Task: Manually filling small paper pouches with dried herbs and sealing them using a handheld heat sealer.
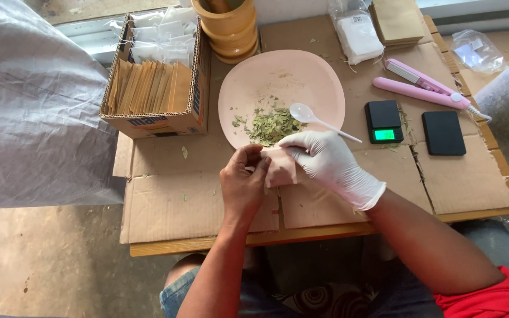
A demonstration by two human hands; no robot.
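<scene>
Centrally — both hands (284, 168) pinch sachet (280, 166) — plate (319, 76) rim beside.

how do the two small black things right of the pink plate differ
The left black device has a lit green display at its near edge, while the right black device shows a plain dark top with no light. The left one has a raised square platform like a pocket scale; the right one looks flat and smooth, like a closed cover. The left one sits nearer the pink plate. Both are small, black, rectangular and lie flat on the cardboard.
</scene>
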